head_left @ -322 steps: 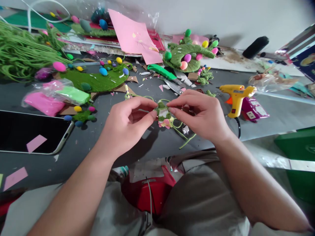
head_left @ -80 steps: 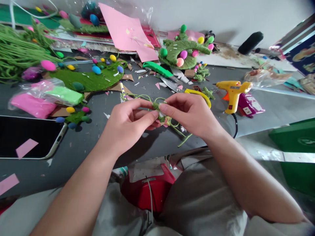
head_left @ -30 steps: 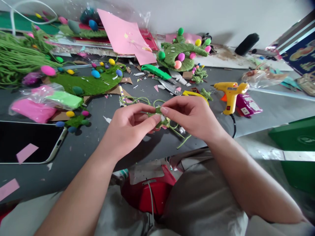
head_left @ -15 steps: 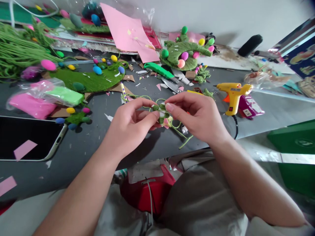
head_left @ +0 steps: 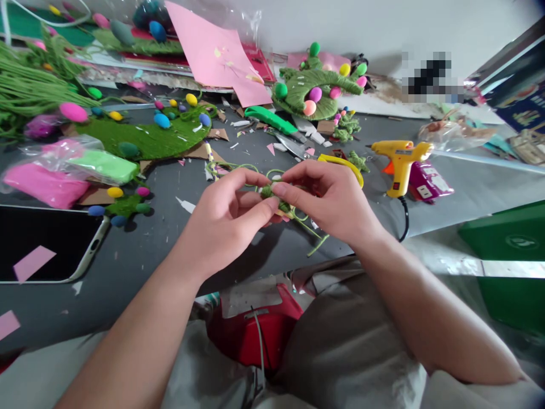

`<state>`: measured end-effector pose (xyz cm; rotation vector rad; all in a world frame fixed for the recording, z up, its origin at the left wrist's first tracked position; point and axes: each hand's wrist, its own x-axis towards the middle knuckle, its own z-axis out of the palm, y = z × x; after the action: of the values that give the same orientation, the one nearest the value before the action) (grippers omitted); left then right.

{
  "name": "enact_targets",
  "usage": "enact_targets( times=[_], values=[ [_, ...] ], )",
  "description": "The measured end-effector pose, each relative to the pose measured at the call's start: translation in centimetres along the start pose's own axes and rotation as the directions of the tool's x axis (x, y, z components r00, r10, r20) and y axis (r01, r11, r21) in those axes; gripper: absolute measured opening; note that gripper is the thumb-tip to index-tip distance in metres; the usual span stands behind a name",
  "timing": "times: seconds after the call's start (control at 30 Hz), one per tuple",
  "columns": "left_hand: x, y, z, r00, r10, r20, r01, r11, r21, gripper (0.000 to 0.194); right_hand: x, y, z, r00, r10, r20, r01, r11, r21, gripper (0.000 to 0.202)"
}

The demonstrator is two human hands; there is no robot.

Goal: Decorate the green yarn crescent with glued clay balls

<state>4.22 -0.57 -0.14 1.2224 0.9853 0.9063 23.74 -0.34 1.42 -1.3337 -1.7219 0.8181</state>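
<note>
Between my two hands, over the middle of the grey table, is a small piece wrapped in green yarn with bits of white showing. My left hand pinches its left side between thumb and fingers. From the right, the thumb and fingertips of my right hand press on it, covering much of it. A loose strand of green yarn trails below my right fingers, and more loops curl behind. Yellow-handled scissors lie just beyond my right hand.
A yellow glue gun stands at right beside a purple packet. Behind lie a green cutter, paper scraps and a yarn-wrapped shape with coloured balls. At left are clay packs, a phone and a green yarn bundle.
My right hand has shifted left and closed in over the yarn-wrapped piece, hiding more of it. More of the yellow scissor handle shows now. The view has turned slightly.
</note>
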Motion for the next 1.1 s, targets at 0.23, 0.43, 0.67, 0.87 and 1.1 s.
enact_targets(
  times=[0.23,0.43,0.67,0.87,1.1],
  values=[
    [0.1,0.1,-0.1,0.999,0.014,-0.031,-0.011,0.996,0.086,0.027,0.0,-0.1,-0.1,1.000,0.004,0.022,-0.005,1.000,0.023,0.044],
    [0.2,0.0,-0.2,0.997,0.032,-0.069,-0.026,0.996,0.090,0.024,0.1,-0.3,-0.9,0.999,-0.009,0.046,0.010,1.000,-0.018,0.050],
    [0.2,0.0,-0.1,0.996,0.023,-0.089,-0.017,0.997,0.076,0.021,0.0,-0.2,-0.9,0.993,-0.019,0.118,0.016,0.999,0.031,0.037],
    [0.2,0.0,-0.1,0.993,0.013,-0.113,-0.006,0.998,0.070,0.022,0.0,-0.2,-0.5,0.993,-0.016,0.113,0.010,0.998,0.055,0.033],
    [0.1,-0.1,-0.1,0.993,0.018,-0.119,-0.008,0.996,0.085,0.027,-0.3,-0.3,-0.6,0.997,-0.081,0.002,0.081,0.996,-0.034,0.030]
  ],
)
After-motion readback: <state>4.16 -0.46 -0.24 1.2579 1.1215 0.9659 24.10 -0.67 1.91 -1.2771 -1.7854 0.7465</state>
